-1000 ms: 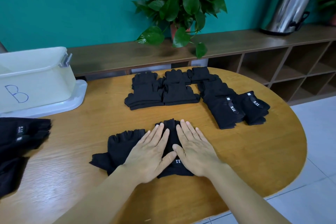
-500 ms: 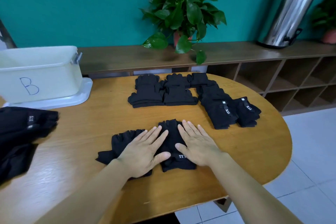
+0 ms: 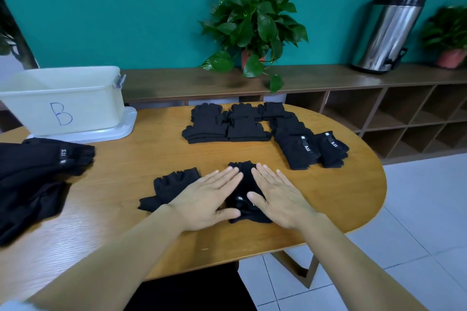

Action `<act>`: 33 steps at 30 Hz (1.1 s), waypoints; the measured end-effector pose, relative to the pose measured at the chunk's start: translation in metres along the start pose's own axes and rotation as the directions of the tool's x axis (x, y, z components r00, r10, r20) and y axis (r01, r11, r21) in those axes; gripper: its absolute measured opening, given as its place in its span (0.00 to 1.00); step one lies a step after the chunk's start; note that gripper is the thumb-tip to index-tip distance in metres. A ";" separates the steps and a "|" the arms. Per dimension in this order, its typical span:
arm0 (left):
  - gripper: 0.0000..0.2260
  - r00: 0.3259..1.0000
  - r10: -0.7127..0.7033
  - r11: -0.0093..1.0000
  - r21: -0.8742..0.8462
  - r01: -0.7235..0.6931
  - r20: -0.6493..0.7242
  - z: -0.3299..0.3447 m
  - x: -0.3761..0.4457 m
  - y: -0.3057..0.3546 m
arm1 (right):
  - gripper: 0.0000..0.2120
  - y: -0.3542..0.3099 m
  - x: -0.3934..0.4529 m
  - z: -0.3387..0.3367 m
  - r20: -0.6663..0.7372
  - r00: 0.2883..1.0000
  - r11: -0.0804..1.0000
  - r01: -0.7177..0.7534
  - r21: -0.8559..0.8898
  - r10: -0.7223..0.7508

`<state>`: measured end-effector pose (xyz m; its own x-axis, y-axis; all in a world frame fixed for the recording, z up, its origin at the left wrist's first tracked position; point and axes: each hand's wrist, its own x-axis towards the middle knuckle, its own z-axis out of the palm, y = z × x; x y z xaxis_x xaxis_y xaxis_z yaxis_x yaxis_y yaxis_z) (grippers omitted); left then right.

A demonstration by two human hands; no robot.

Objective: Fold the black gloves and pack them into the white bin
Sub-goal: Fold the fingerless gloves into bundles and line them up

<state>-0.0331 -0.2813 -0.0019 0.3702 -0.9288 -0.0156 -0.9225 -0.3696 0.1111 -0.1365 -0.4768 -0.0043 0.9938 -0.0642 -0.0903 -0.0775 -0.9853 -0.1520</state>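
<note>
Both hands flat, fingers straight: left hand [image 3: 211, 195] & right hand [image 3: 279, 195] press folded black glove [image 3: 244, 177] on desk [image 3: 341, 199]. 2nd glove [image 3: 173, 184] just left, under left palm. Folded stacks [image 3: 228, 125] beyond. White bin [image 3: 63, 98] "B" far left.

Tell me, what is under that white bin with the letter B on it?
The white bin stands on a flat white lid or tray, whose rim shows at its base, resting on the wooden table. Anything between bin and tray is hidden.
</note>
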 end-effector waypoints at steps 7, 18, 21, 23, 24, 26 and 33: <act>0.36 0.998 -0.007 0.991 -0.135 0.016 0.068 0.011 0.004 0.005 | 0.34 0.001 -0.025 0.023 0.037 0.998 0.998 0.055 0.034 -0.056; 0.31 0.996 -0.071 0.977 -0.198 0.081 0.060 0.010 0.003 0.002 | 0.35 0.007 -0.028 0.024 -0.025 0.995 0.994 0.096 0.047 -0.095; 0.29 0.998 -0.061 0.984 -0.163 0.065 0.025 0.011 0.004 0.001 | 0.35 0.007 -0.028 0.025 -0.041 0.996 0.993 0.088 0.075 -0.085; 0.25 1.000 -0.018 0.989 -0.147 0.016 -0.009 0.014 0.005 0.001 | 0.36 0.006 -0.029 0.025 -0.069 0.995 0.988 0.084 0.129 -0.076; 0.23 0.999 -0.010 0.986 -0.165 0.005 -0.034 0.017 0.004 0.000 | 0.37 0.005 -0.031 0.023 -0.081 0.995 0.979 0.075 0.188 -0.060; 0.21 0.994 -0.052 0.964 -0.266 0.026 -0.092 0.023 0.002 -0.001 | 0.39 0.005 -0.034 0.021 -0.081 0.996 0.933 0.002 0.359 0.029; 0.20 0.980 -0.141 0.853 -0.520 0.049 -0.140 0.029 -0.002 0.005 | 0.21 0.016 -0.024 0.030 -0.248 0.949 0.857 -0.040 0.514 0.193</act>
<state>-0.0415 -0.2818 -0.0301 0.5086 -0.8542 0.1082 -0.7123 -0.3467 0.6103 -0.1641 -0.4862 -0.0344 0.9483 -0.2900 0.1293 -0.1465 -0.7608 -0.6323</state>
